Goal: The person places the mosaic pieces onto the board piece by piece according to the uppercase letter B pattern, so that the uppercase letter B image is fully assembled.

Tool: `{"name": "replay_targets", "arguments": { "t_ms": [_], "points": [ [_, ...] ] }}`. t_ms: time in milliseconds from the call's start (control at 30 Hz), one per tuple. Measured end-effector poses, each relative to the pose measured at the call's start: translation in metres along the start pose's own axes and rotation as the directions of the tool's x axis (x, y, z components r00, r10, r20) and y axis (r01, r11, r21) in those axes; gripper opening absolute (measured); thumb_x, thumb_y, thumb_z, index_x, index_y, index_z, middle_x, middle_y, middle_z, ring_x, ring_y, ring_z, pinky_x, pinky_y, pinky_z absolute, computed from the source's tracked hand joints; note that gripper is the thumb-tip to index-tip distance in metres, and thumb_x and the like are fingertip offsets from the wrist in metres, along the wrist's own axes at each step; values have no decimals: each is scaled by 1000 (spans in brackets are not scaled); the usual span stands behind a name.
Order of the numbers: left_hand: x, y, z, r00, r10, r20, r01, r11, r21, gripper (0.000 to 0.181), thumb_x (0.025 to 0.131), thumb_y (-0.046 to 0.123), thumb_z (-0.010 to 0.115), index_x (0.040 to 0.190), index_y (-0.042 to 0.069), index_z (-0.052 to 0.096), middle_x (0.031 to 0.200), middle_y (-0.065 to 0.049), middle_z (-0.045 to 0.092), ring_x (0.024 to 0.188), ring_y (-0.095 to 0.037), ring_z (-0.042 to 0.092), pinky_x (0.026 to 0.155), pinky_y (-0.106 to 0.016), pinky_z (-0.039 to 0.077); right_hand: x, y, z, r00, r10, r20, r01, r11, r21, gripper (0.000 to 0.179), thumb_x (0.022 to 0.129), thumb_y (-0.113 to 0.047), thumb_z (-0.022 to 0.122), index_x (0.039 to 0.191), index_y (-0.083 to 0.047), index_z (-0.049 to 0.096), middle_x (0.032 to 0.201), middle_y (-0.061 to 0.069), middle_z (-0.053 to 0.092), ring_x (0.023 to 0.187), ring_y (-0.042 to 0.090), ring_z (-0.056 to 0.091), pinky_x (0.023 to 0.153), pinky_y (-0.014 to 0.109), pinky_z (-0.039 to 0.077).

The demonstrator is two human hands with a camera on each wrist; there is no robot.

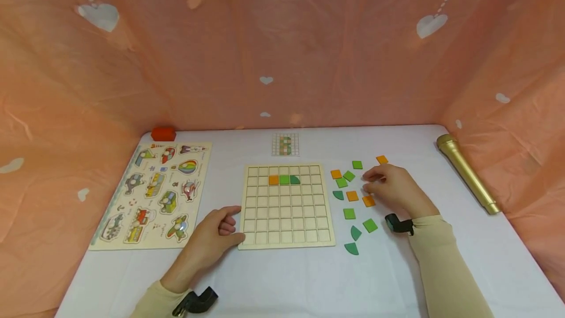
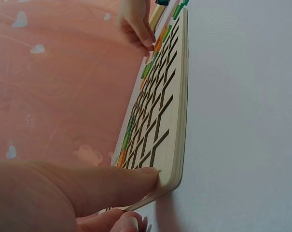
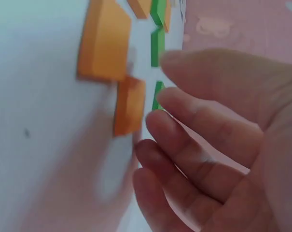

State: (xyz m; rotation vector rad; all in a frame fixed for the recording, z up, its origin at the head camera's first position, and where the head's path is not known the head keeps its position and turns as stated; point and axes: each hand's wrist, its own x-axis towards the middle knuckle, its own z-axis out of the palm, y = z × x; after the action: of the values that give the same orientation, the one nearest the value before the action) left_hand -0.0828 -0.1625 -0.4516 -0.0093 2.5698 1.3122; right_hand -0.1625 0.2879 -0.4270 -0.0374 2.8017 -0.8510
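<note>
Left hand [image 1: 212,239], fingers straight, presses the near-left corner of the grid board [image 1: 287,229]. Right hand [image 1: 390,188], fingers loosely spread and holding nothing, hovers over loose tiles [image 1: 352,195] right of the board.

A vehicle peg puzzle [image 1: 154,195] is seen at lower left; a red block [image 1: 163,134] above it; a gold microphone [image 1: 467,172] at right.

Left hand [image 1: 211,239]: palm down, fingers [image 2: 112,186] extended and relaxed, thumb apart, pointing right.
Left arm: beige sleeve, black wrist strap, reaching in from the lower left.
Right hand [image 1: 390,188]: palm down, fingers [image 3: 194,125] loosely bent and spread, gripping nothing.
Right arm: beige sleeve, black wrist strap, angled in from the lower right.
</note>
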Motion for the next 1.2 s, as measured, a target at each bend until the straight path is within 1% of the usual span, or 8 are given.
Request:
{"name": "replay_targets", "arguments": {
  "t_ms": [167,300,400,533,700,900,1067,1200],
  "points": [
    [0,0,0,1000,-10,-1,10,1000,-1,62,86,8,88,144,6,66,112,-8,62,95,-14,60,81,-18,53,-2,8,-8,999,-8,31,8,1000,11,31,97,-28,79,125,-14,78,129,13,71,118,33,63,104,54,53],
    [0,0,0,1000,-9,-4,9,1000,4,62,86,7,87,144,6,65,112,-8,62,95,-15,60,81,-18,53,-4,14,-12,998,11,63,-12,1000,23,30,97,-23,78,125,-15,77,133,15,68,121,36,60,107,59,51],
    [0,1,0,1000,-7,-2,7,1000,-1,62,86,7,87,144,5,65,112,-9,62,95,-15,59,81,-18,53,-5,16,-12,998,10,70,-12,1000,25,28,96,-21,78,123,-15,78,132,15,68,121,38,59,107,61,50],
    [0,0,0,1000,-5,-2,5,1000,-5,62,86,6,87,144,4,65,112,-9,61,95,-15,59,81,-18,53,-4,17,-10,998,-7,65,5,1000,25,25,96,-17,78,121,-15,79,129,14,67,120,37,58,108,60,50],
    [1,-1,1,1000,-5,-7,5,1000,3,62,86,7,87,144,4,65,112,-9,61,95,-15,59,81,-18,53,-2,18,-8,998,-6,65,4,1000,20,24,96,-14,76,119,-15,79,130,15,65,120,38,57,108,60,49],
    [1,-1,1,1000,-9,-10,9,1000,2,62,85,7,88,143,4,66,111,-8,61,94,-15,59,81,-18,53,-1,16,-8,999,-4,52,4,1000,5,23,96,-15,77,119,-13,79,127,16,66,116,37,57,104,58,50],
    [1,-1,1,1000,-7,-8,7,1000,-2,62,85,6,88,143,3,66,111,-8,61,94,-15,59,81,-18,53,0,15,-7,999,-23,41,23,1000,-15,23,96,-16,79,118,-10,79,124,18,67,111,36,58,100,56,51],
    [1,-2,1,1000,-2,-10,2,1000,-6,62,85,6,88,143,3,66,111,-8,61,94,-15,59,81,-18,53,0,13,-8,999,-32,29,33,999,-25,23,96,-17,77,118,-10,78,128,19,68,114,38,59,102,59,51]
  ]
}}
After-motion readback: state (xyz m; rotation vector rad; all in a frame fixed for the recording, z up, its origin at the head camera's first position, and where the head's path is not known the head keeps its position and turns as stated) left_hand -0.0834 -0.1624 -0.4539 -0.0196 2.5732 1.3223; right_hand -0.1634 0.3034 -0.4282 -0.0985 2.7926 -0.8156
